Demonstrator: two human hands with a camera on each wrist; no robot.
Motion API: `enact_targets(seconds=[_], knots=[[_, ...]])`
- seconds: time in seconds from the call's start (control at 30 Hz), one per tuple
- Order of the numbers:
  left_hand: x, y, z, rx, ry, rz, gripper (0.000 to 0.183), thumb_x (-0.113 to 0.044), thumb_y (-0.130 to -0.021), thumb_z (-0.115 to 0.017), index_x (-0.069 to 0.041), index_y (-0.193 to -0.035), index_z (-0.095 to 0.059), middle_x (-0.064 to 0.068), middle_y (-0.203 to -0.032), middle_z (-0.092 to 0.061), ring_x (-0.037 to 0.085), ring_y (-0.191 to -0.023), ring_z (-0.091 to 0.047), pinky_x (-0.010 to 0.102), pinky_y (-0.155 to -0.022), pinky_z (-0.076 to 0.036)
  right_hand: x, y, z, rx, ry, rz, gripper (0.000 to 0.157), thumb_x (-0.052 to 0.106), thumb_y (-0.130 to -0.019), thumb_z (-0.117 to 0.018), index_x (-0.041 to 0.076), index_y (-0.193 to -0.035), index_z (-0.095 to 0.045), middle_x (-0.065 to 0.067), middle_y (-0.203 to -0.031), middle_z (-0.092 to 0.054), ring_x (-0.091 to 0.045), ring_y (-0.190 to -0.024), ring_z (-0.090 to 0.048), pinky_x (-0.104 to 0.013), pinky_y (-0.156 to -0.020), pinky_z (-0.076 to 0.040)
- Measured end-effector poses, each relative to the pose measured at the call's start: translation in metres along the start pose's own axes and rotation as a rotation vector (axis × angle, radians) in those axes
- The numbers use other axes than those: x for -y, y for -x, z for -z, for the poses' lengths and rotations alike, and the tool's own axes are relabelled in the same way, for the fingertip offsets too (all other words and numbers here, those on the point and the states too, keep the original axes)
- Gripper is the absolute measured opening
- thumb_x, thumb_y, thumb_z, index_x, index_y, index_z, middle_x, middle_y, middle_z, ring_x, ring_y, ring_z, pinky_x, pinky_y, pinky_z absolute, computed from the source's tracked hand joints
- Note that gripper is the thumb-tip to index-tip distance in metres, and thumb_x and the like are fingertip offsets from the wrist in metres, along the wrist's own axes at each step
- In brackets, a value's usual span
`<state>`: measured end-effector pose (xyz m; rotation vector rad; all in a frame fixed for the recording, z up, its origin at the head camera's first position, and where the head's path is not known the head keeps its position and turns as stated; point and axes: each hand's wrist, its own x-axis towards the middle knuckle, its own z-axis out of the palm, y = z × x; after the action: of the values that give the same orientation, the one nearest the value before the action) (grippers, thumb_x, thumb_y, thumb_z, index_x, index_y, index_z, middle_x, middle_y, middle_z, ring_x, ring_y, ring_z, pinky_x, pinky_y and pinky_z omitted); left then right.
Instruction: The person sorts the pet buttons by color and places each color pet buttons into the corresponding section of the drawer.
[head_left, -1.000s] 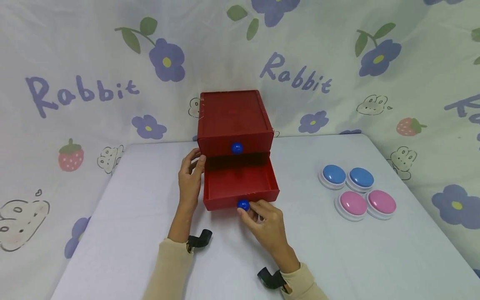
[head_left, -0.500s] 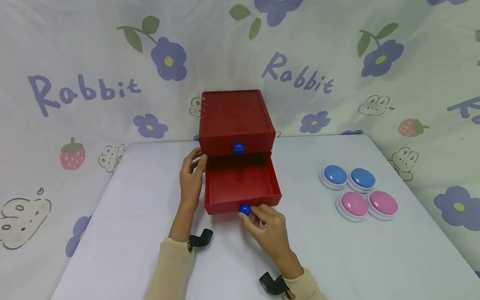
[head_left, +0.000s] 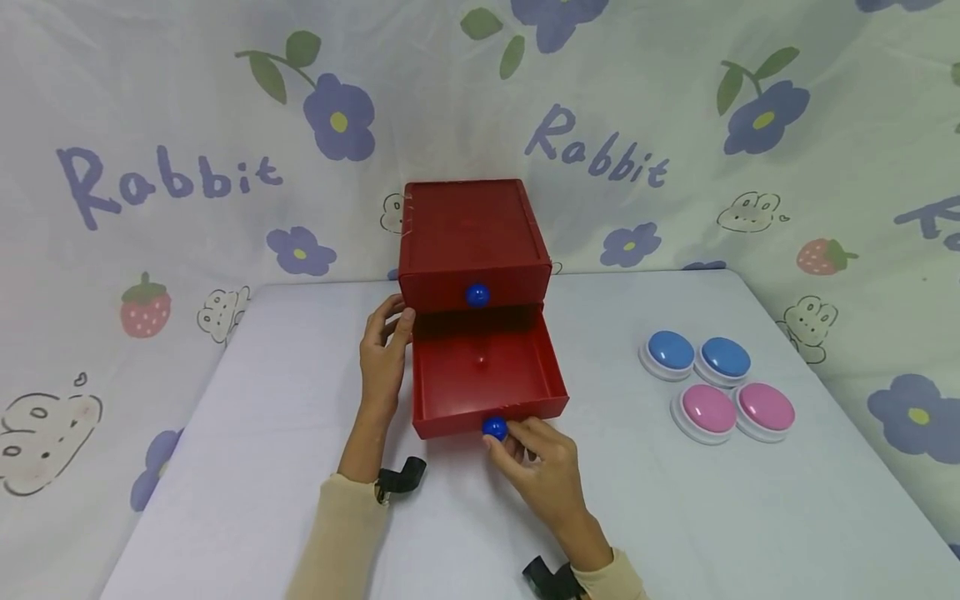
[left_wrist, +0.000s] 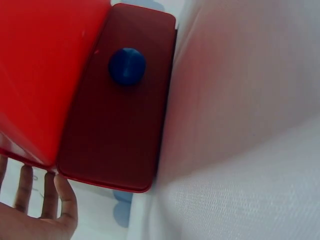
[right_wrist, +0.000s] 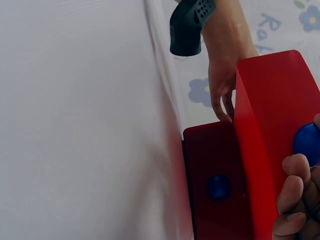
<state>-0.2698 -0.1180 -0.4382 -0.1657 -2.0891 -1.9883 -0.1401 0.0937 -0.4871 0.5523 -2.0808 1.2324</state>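
A red box (head_left: pixel 472 225) with two drawers stands at the back of the table. Its upper drawer, fronted by a blue knob (head_left: pixel 477 295), is closed. The lower drawer (head_left: pixel 480 387) is pulled well out, and its floor shows only a small reddish dot. Thumb and fingers of my right hand (head_left: pixel 543 471) pinch the round blue knob (head_left: pixel 494 428) on that lower drawer; the right wrist view shows the curled fingers (right_wrist: pixel 292 192) beside it. My left hand (head_left: pixel 384 354) rests against the box's left side, its fingertips touching the edge in the left wrist view.
To the right sit two blue push buttons (head_left: pixel 671 350) and two pink push buttons (head_left: pixel 708 408) on white bases, grouped together. A white cloth covers the table (head_left: pixel 262 433). A printed curtain (head_left: pixel 450 100) hangs close behind the box.
My right hand has drawn the lower drawer a little further out, toward me. More of its floor shows, with the small dot now visible. The left hand stays against the box.
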Motion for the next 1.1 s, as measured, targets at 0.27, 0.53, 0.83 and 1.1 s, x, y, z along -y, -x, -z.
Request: enact_targets(seconds=[0.27, 0.53, 0.83, 1.1], knots=[[-0.007, 0.003, 0.0, 0.005, -0.007, 0.001, 0.048, -0.03, -0.102, -0.056, -0.013, -0.147, -0.05, 0.004, -0.142, -0.049, 0.021, -0.124, -0.05, 0.026, -0.092, -0.05, 0.002, 0.005, 0.002, 0.014, -0.003, 0.019, 0.016, 0.005, -0.077, -0.085, 0.006, -0.087, -0.073, 0.0, -0.072, -0.06, -0.01, -0.06, -0.053, -0.015, -0.054, -0.048], [-0.009, 0.004, 0.001, 0.004, -0.013, -0.002, 0.048, -0.03, -0.103, -0.056, -0.014, -0.147, -0.049, 0.004, -0.143, -0.049, 0.021, -0.125, -0.049, 0.028, -0.094, -0.049, 0.006, 0.006, 0.004, 0.025, 0.004, 0.033, 0.016, 0.005, -0.077, -0.085, 0.005, -0.087, -0.073, 0.0, -0.072, -0.06, -0.009, -0.061, -0.054, -0.014, -0.056, -0.049], [-0.013, 0.003, 0.0, 0.013, -0.005, 0.001, 0.048, -0.029, -0.103, -0.056, -0.012, -0.147, -0.049, 0.006, -0.142, -0.049, 0.025, -0.126, -0.049, 0.027, -0.094, -0.048, -0.011, 0.005, 0.028, 0.224, -0.029, -0.09, 0.014, 0.015, -0.08, -0.086, 0.013, -0.091, -0.077, 0.01, -0.073, -0.061, -0.008, -0.064, -0.053, -0.02, -0.055, -0.049], [-0.01, 0.004, 0.0, 0.006, -0.007, 0.017, 0.049, -0.03, -0.102, -0.056, -0.014, -0.147, -0.049, 0.004, -0.143, -0.049, 0.021, -0.126, -0.049, 0.027, -0.095, -0.048, -0.042, 0.008, 0.081, 0.318, 0.201, -0.47, 0.01, 0.013, -0.084, -0.081, 0.015, -0.094, -0.079, 0.013, -0.077, -0.064, -0.01, -0.069, -0.055, -0.021, -0.061, -0.051]])
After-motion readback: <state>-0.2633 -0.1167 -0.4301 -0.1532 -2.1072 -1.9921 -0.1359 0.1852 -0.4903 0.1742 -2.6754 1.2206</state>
